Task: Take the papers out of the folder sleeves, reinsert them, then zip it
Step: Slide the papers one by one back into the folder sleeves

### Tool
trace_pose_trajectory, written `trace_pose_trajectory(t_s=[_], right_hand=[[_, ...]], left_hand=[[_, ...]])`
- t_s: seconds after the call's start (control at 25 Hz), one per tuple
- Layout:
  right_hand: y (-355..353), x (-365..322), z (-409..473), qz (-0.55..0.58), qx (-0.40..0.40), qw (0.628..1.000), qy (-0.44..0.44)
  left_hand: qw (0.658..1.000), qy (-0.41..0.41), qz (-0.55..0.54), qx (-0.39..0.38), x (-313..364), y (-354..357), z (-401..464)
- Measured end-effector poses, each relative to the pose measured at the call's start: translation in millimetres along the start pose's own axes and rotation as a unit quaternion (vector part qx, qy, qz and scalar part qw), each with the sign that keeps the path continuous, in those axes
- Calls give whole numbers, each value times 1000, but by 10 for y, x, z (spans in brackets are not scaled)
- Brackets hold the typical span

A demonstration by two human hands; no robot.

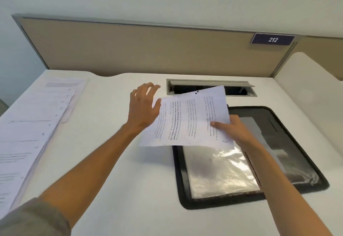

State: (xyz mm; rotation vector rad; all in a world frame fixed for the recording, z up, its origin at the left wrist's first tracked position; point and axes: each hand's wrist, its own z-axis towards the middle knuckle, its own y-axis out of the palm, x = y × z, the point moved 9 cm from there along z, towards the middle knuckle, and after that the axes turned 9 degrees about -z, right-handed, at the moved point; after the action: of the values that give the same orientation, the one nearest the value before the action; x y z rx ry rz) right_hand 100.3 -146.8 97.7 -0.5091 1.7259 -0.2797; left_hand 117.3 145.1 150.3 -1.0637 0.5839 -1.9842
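Pinched between thumb and fingers, a printed sheet (187, 118) is in the grip of the right hand (235, 129), which clasps it near its right-hand edge, thumb on top of the text. That sheet is lifted clear of the tabletop (115, 161) and tilted, its far corner reaching over the cable slot (211, 87) and its near edge hanging above the far end of the folder (246, 157). At the sheet's left edge is the left hand (143, 105), fingers spread and relaxed, holding nothing; whether it touches the paper cannot be told.

Below the sheet the black folder lies open toward the right side of the tabletop, its zip edge running round the outside. A clear plastic sleeve (220, 172) lies uppermost on its left half, shiny and crinkled; whether anything is inside it cannot be told. On the right half is a grey inner pocket.

Along the left edge of the tabletop a spread of papers (31, 133) lies flat, overlapping in a fan from the far left corner toward the near edge, with handwritten numerals at their corners. Behind the tabletop stands a beige partition (148, 50) bearing a dark plate (272, 39) marked 212. A grey sleeve (35, 221) covers the left arm at the near left corner.
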Motion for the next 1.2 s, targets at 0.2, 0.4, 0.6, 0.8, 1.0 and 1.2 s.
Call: trace_pose_trajectory(t_s=[0.2, 0.4, 0.6, 0.8, 1.0, 1.2], right_hand=[[-406, 713, -651, 123, 85, 987, 61], [-663, 1321, -1279, 172, 151, 967, 112], [-876, 1775, -1816, 227, 217, 939, 138], [-1027, 2078, -2203, 211, 213, 939, 166], [-1082, 2203, -2414, 196, 183, 948, 172], [-1213, 2211, -2588, 201, 165, 950, 174]], left_hand=[[982, -160, -98, -9, 70, 534, -890], [976, -150, -127, -93, 500, 984, -1603], [978, -33, -128, -164, 1156, 1226, -2007], [956, 72, -78, -274, 1451, 1465, -2130], [930, 98, -70, -346, 1577, 1517, -2036], [919, 10, -67, -389, 1599, 1563, -1859]])
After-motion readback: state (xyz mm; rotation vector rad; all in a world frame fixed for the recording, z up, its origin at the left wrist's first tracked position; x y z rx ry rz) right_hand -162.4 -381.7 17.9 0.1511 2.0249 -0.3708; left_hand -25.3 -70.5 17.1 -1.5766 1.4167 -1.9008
